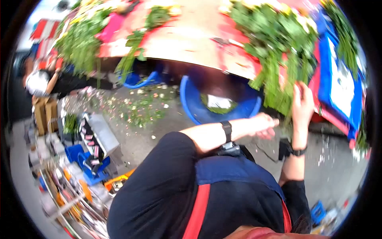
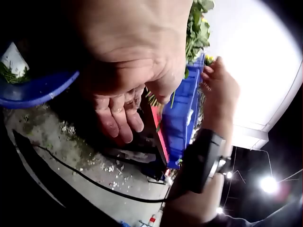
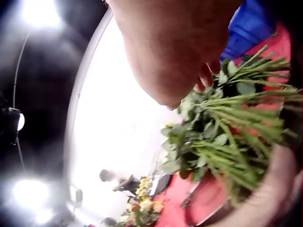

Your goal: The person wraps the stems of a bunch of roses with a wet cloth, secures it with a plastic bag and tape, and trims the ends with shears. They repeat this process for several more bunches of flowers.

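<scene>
My left hand (image 1: pixel 258 125) hangs over the floor just below the stem ends of a large bunch of leafy flowers (image 1: pixel 274 36). In the left wrist view its fingers (image 2: pixel 119 120) droop loosely, with nothing between them. My right hand (image 1: pixel 303 105) is raised at the right side of these stems, its fingers slightly bent and no held thing showing. The right wrist view has the long green stems (image 3: pixel 241 123) fanned across the red table, between the right hand above and the left hand (image 3: pixel 272 189) at the lower right.
A blue crate (image 1: pixel 327 73) stands right of the bunch, with more stems on top. Shears (image 1: pixel 221 41) lie on the red table (image 1: pixel 191 38). Beneath its edge is a large blue tub (image 1: pixel 189 99). Petals and leaf scraps (image 1: pixel 139 107) litter the floor. Another person (image 1: pixel 39 81) is at far left.
</scene>
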